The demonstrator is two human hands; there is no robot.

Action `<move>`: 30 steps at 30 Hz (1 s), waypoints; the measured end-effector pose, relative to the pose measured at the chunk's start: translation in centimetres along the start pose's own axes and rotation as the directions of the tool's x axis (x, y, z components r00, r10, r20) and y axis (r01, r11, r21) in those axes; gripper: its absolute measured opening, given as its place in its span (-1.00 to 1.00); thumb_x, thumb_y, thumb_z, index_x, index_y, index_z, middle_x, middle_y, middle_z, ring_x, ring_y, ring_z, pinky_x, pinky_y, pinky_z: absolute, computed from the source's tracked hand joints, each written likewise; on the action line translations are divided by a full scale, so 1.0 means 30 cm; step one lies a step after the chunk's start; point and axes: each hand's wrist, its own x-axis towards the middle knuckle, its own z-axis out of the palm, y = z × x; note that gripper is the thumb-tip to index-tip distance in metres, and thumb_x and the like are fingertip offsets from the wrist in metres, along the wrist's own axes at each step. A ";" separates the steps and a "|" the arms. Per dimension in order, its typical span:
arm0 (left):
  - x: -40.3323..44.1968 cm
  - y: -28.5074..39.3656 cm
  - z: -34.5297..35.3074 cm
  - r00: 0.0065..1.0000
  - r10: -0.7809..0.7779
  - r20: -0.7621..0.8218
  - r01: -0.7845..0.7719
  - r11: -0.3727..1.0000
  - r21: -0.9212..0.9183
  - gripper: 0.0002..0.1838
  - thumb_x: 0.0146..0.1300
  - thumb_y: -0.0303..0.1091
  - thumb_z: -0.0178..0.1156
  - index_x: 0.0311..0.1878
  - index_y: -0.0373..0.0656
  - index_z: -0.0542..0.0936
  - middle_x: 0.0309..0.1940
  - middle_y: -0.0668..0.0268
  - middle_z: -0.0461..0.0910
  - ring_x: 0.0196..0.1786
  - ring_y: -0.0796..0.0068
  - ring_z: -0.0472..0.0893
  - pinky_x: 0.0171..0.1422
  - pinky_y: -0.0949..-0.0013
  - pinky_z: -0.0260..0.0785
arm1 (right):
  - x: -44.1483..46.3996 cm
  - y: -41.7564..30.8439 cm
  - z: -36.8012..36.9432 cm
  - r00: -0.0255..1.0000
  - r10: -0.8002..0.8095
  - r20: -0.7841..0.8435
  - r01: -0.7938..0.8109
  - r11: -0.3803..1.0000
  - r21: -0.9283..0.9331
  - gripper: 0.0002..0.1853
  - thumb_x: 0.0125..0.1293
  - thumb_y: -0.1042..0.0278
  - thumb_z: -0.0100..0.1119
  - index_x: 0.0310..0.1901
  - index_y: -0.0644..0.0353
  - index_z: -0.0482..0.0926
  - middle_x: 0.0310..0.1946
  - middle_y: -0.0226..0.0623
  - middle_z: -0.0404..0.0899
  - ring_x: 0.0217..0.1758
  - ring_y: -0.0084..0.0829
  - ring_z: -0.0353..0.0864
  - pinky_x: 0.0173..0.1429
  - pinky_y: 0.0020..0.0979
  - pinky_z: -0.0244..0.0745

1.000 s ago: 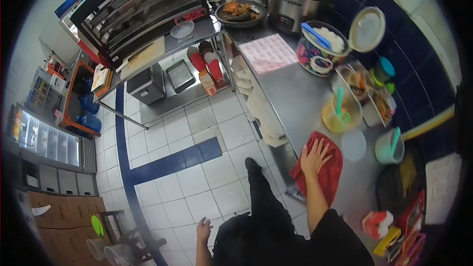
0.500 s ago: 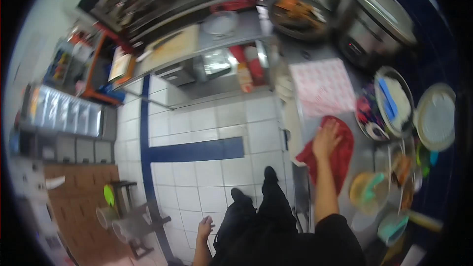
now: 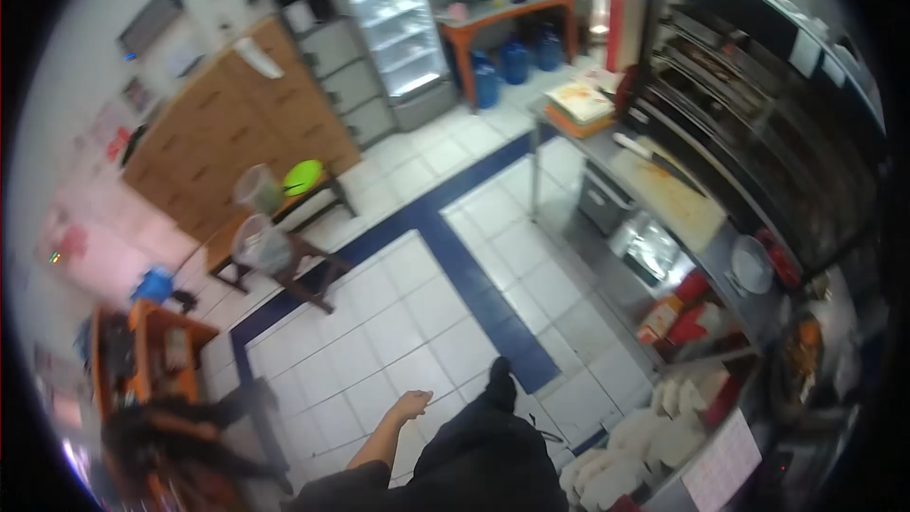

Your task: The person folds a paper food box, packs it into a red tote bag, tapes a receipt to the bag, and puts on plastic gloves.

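My left hand [image 3: 411, 406] hangs over the white tiled floor [image 3: 379, 341], its fingers loosely curled and holding nothing. My right hand is out of view. At the bottom edge shows a small piece of red [image 3: 626, 504], too little to identify surely as the cloth. Pink-and-white printed paper [image 3: 723, 465] lies on the metal counter at the lower right, beside a stack of pale rounded pieces [image 3: 654, 436].
A low table [image 3: 227, 251] holds clear tubs and a green plate [image 3: 303, 176]. Another person [image 3: 180, 436] in dark clothing is blurred at the lower left. On the right stand a metal table with a cutting board [image 3: 668, 192] and knife, and a display cabinet [image 3: 758, 114].
The view has swung left, towards the boxes, low table and fridge. My right hand, earlier flat on the red cloth, has left the picture. My left hand now reaches slightly forward.
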 end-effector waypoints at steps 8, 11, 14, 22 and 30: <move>-0.091 1.102 0.079 0.495 0.691 0.527 -0.693 0.680 -0.240 -0.44 0.56 0.05 0.05 0.41 -0.14 0.49 0.30 0.11 0.57 0.37 0.35 0.50 0.41 0.27 0.35 | 0.200 -1.123 -0.424 0.777 -0.251 0.577 -0.626 -0.399 0.670 -0.59 0.63 0.12 -0.12 0.17 0.32 0.50 -0.05 -0.22 0.65 -0.33 -0.67 0.47 -0.28 -0.51 0.54; -0.195 1.303 0.166 0.508 0.739 0.443 -0.523 0.673 -0.523 -0.41 0.55 0.04 0.08 0.46 -0.12 0.41 0.22 0.14 0.59 0.25 0.40 0.53 0.32 0.33 0.38 | 0.125 -1.522 -0.363 0.629 -0.529 0.570 -0.740 -0.185 0.646 -0.66 0.62 0.14 -0.10 0.18 0.13 0.54 -0.01 -0.27 0.65 -0.11 -0.38 0.65 0.02 -0.38 0.59; -0.168 1.448 0.149 0.560 0.812 0.164 -0.460 0.469 -0.754 -0.55 0.54 -0.09 0.11 0.30 -0.20 0.52 0.13 0.20 0.64 0.15 0.49 0.57 0.23 0.40 0.40 | 0.029 -1.793 -0.308 0.564 -0.698 0.440 -0.555 0.074 0.829 -0.71 0.55 0.33 -0.13 0.13 0.19 0.54 -0.05 -0.32 0.62 -0.03 -0.48 0.60 0.10 -0.40 0.53; 0.099 1.542 0.098 0.827 0.562 -0.011 -0.452 0.654 -0.607 -0.50 0.55 -0.01 0.08 -0.01 -0.34 0.70 -0.23 0.22 0.73 -0.16 0.46 0.66 -0.05 0.35 0.48 | 0.143 -1.949 -0.222 0.246 -0.959 0.142 0.146 0.181 0.972 -0.52 0.36 0.45 -0.01 0.30 0.35 0.38 0.14 0.02 0.54 0.12 -0.24 0.58 0.22 -0.31 0.47; 0.342 2.040 0.079 0.839 0.535 -0.098 -0.495 0.676 -0.546 -0.48 0.53 0.04 0.10 -0.08 -0.34 0.69 -0.27 0.17 0.72 -0.24 0.44 0.68 -0.13 0.34 0.55 | 0.676 -2.075 -0.264 0.310 -0.951 0.006 0.274 0.095 0.957 -0.37 0.42 0.15 0.28 0.47 0.05 0.38 0.30 -0.08 0.49 0.15 -0.22 0.56 0.21 -0.24 0.53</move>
